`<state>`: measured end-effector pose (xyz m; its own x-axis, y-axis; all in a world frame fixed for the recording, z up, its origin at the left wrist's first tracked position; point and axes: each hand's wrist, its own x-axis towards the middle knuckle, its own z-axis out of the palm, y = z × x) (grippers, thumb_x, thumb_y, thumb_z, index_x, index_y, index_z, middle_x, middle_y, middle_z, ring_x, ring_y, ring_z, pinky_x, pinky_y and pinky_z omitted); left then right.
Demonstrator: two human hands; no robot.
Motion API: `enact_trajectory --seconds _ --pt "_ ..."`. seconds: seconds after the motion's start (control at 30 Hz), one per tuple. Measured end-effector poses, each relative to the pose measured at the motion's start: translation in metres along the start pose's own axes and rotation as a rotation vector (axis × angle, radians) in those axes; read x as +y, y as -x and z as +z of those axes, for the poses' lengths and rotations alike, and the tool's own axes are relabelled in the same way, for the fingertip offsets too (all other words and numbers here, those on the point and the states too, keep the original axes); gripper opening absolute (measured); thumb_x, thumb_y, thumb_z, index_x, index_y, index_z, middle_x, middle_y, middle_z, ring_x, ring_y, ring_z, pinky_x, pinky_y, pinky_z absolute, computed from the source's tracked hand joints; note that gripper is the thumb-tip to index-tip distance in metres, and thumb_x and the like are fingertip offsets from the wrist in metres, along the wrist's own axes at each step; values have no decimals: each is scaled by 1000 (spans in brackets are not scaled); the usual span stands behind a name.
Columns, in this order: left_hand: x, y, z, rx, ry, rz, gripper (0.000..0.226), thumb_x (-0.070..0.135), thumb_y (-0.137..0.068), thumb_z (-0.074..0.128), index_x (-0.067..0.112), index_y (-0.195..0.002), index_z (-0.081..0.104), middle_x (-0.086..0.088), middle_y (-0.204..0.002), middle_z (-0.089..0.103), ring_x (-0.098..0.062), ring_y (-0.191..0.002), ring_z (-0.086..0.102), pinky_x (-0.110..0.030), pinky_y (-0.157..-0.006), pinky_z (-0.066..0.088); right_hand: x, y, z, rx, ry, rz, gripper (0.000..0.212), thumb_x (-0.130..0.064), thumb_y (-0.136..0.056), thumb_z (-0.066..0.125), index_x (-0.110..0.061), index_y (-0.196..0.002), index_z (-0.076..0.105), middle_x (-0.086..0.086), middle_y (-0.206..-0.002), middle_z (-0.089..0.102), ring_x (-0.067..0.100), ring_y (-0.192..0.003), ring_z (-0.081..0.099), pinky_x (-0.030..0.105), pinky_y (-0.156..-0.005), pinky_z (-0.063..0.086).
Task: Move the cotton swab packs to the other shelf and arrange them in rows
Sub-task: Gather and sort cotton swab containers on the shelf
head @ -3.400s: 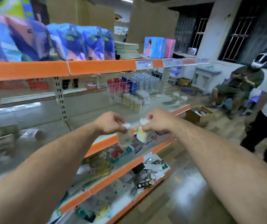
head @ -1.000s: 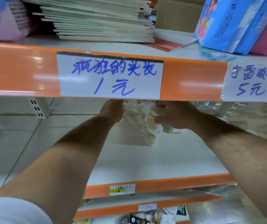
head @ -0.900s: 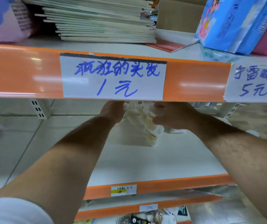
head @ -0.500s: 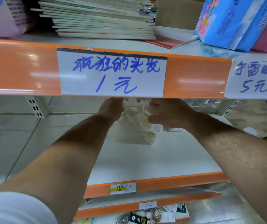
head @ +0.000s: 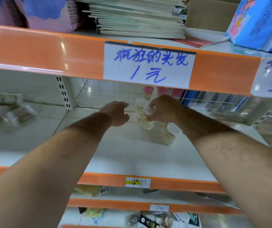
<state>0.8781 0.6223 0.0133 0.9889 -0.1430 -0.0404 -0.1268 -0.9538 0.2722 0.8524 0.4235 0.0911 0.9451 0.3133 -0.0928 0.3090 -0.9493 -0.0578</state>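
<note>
Left hand has let go, now loose and empty beside a pack standing near the back edge of the shelf; right hand still clamps the next pack, seating it alongside, so the row's growing.

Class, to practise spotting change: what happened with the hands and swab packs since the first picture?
The left hand reached in over the white shelf, let go and holds nothing; the right hand reached in too and still grips its pack. Price label unchanged.

White shelf, orange front edge, cotton swab packs standing toward back
</note>
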Motion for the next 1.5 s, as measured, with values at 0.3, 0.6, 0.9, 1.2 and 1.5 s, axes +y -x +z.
enact_trajectory --seconds 0.3,0.6,0.9,1.2,1.5 --pt "-24 41 -13 -91 -100 -11 70 43 -97 44 25 -158 14 3 -164 14 -20 -150 16 -37 -119 16 -15 -45 42 -6 -152 -11 20 -27 -87 65 -19 -97 50 -1 -80 51 21 -70 55 27 -60 43" --pt "-41 47 -1 -99 -89 -15 76 46 -91 45 23 -157 15 5 -164 15 -14 -150 17 -39 -120 23 -17 -55 56 106 -85 61 30 -23 -84 66 -19 -74 39 -7 -67 41 15 -68 47 24 -61 36" --pt "-37 45 -4 -85 -80 -4 74 45 -92 44 22 -157 16 6 -164 16 -13 -150 18 -34 -120 22 -19 -60 58 128 -29 86 25 -29 -83 68 -13 -98 56 13 -106 65 28 -97 66 26 -68 40" --pt "-34 46 -6 -94 -95 0 73 42 -94 44 21 -158 14 6 -164 14 -12 -150 16 -31 -117 19 -19 -59 57 163 -115 92 41 -26 -79 75 -8 -112 60 14 -113 65 28 -101 66 26 -75 44" --pt "-33 44 -5 -107 -98 -12 75 44 -93 44 23 -158 15 8 -164 14 -12 -150 16 -33 -117 20 -20 -60 57 138 -79 111 49 -27 -80 74 -6 -120 55 16 -118 61 30 -106 63 31 -83 49"
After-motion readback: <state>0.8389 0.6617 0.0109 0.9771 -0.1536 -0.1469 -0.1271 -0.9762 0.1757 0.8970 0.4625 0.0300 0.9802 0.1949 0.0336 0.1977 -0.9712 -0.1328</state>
